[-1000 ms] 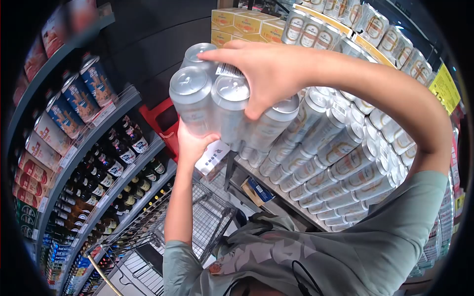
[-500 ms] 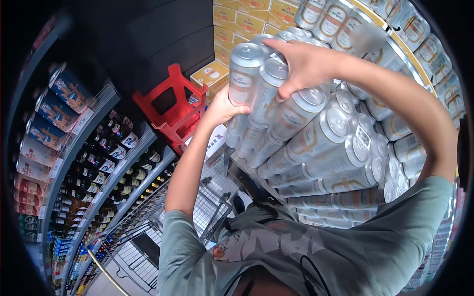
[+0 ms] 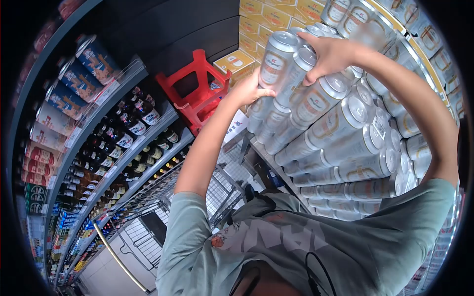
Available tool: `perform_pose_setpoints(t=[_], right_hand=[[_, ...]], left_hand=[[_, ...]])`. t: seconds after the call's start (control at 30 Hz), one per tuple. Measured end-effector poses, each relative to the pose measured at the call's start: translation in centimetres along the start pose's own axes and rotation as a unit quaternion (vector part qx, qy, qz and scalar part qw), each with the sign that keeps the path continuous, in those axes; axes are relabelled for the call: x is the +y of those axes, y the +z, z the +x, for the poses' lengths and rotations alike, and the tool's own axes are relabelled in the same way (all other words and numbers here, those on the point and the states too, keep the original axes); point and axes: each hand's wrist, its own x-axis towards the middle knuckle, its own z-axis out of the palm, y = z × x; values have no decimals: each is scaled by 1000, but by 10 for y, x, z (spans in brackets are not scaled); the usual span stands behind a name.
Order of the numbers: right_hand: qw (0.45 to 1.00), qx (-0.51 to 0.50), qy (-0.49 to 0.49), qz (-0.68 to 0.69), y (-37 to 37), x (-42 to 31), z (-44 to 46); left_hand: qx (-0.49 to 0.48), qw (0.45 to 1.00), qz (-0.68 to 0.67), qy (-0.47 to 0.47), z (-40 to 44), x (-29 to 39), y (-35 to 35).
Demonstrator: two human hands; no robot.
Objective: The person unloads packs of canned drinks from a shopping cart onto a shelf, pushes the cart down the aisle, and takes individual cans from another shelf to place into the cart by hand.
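Observation:
A shrink-wrapped pack of silver beer cans [image 3: 277, 61] stands at the near left corner of a high stack of similar cans. My left hand [image 3: 253, 90] is closed around the lower outer side of the corner can, its thumb across the front and its other fingers hidden behind. Over the pack's top reaches my right hand [image 3: 332, 53], its thumb pressed on one can's upper edge and its fingers stretched to the far side. More wrapped beer cans [image 3: 340, 133] lie directly below and beside the pack. Whether the pack is lifted off them, I cannot tell.
Yellow beer cartons [image 3: 271, 17] are piled behind the stack. A red plastic stool [image 3: 195, 84] stands beyond my left forearm. Shelves on the left hold blue cans [image 3: 96, 59] and dark bottles [image 3: 131, 121]. A metal shopping cart [image 3: 143, 241] stands below on the left.
The view has turned, so the shelves, stool and stack sit farther right. Both hands keep their hold on the same pack, with little visible movement against the stack.

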Motion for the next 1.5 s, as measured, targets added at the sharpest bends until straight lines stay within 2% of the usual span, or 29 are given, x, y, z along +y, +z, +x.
perform_pose_setpoints(t=[0.1, 0.13, 0.17, 0.23, 0.27, 0.3, 0.33, 0.37, 0.43, 0.47, 0.5, 0.57, 0.63, 0.7, 0.77, 0.8, 0.87, 0.9, 0.97, 1.03, 1.1, 1.13, 1.2, 1.23, 1.27, 1.3, 1.4, 1.43, 1.5], right_hand=[[998, 6, 42, -43, 0, -15, -9], [977, 80, 80, -178, 7, -38, -25], [977, 82, 68, -187, 13, -50, -36], [862, 325, -132, -364, 26, -70, -55], [864, 331, -210, -317, 28, -92, -68], [859, 334, -284, -264, 32, -118, -85], [877, 271, -344, -196, 40, -141, -102], [885, 204, -399, -126, 50, -160, -119], [858, 87, -505, -43, 90, -182, -137], [857, -62, -507, -66, 104, -196, -140], [837, -209, -497, -91, 118, -211, -141], [817, -350, -450, -89, 155, -228, -127], [821, -400, -404, -50, 208, -229, -86], [857, -304, -397, -126, 235, -244, -54], [890, -182, -403, -107, 280, -243, -14], [886, -181, -411, -112, 314, -236, 15], [903, -194, -379, 62, 389, -220, 74], [899, -199, -387, 58, 417, -214, 91], [909, -312, -261, 91, 464, -204, 117], [900, -322, -290, -46, 503, -193, 140], [904, -326, -272, -57, 537, -180, 159], [909, -337, -243, -24, 552, -176, 171], [907, -359, -218, 4, 573, -175, 181], [924, -328, -165, 108, 577, -176, 181], [927, -292, -107, 210, 583, -177, 184], [925, -302, -108, 203, 596, -176, 188], [960, -171, -28, 218, 672, -180, 215], [959, -178, -30, 217, 673, -196, 220], [900, -240, -22, 364, 684, -214, 205]], left_hand=[[71, 997, 19, 7, -6, -29, 16], [99, 992, 71, -36, -26, -12, 16], [141, 977, 156, -30, -51, 2, 19], [185, 972, 143, 1, -123, 26, 31], [172, 981, 77, -40, -173, 47, 39], [124, 974, -83, -168, -224, 53, 54], [44, 972, -130, -192, -283, 66, 58], [-45, 898, -322, -295, -346, 68, 70], [-35, 851, -355, -386, -455, 116, 79], [-1, 849, -354, -392, -505, 136, 85], [50, 845, -318, -426, -544, 158, 90], [155, 811, -343, -448, -600, 204, 94], [206, 784, -327, -487, -638, 231, 103], [236, 783, -276, -505, -654, 247, 114], [259, 781, -224, -522, -667, 256, 123], [278, 769, -256, -515, -676, 258, 127], [302, 752, -288, -511, -692, 265, 129], [282, 747, -299, -523, -702, 270, 129], [274, 735, -312, -536, -716, 279, 125], [239, 726, -344, -545, -724, 285, 109], [243, 761, -364, -480, -736, 273, 80], [332, 753, -303, -480, -726, 266, 64], [447, 715, -150, -516, -714, 236, 29], [472, 687, -61, -550, -717, 207, 15], [454, 661, 138, -581, -730, 166, 6], [414, 609, 330, -590, -745, 130, 1], [388, 470, 373, -700, -770, 70, -36], [378, 428, 367, -734, -778, 57, -46], [379, 391, 346, -764, -803, 41, -53]])
